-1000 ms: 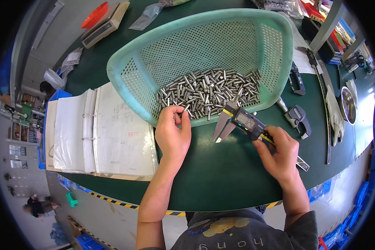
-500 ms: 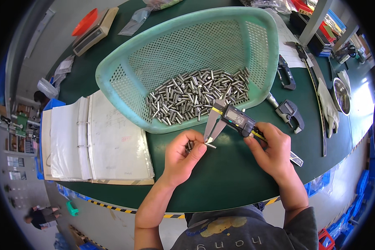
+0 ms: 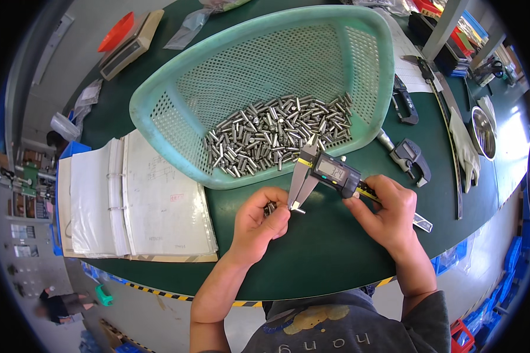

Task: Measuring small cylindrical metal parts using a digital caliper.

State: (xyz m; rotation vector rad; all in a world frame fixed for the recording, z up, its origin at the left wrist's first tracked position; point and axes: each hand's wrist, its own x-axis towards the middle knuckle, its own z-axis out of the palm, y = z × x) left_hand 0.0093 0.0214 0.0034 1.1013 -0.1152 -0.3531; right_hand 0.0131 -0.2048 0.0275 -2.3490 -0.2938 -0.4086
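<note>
My right hand [image 3: 387, 213] is closed round the beam of a digital caliper [image 3: 335, 172], thumb by the sliding part. The caliper's jaws point down toward my left hand and stand nearly together at a small steel pin [image 3: 299, 210]. Thumb and forefinger of my left hand [image 3: 260, 225] pinch that pin, whose end sticks out past the jaws. More steel pins [image 3: 270, 208] show in the curled fingers of the same hand, partly hidden. Just beyond both hands, a tilted green mesh basket [image 3: 259, 65] holds a heap of similar pins [image 3: 277, 135].
On the left lies an open ring binder [image 3: 165, 206]. Micrometers [image 3: 411, 160], a long caliper [image 3: 444, 117], a white glove [image 3: 464, 150] and a metal bowl [image 3: 483, 134] are on the right. A scale [image 3: 132, 44] stands far left. Another person [image 3: 62, 307] is in the left background.
The caliper jaws have drawn closer together at the pin, and my right hand has shifted slightly right. My left hand still pinches the pin.
</note>
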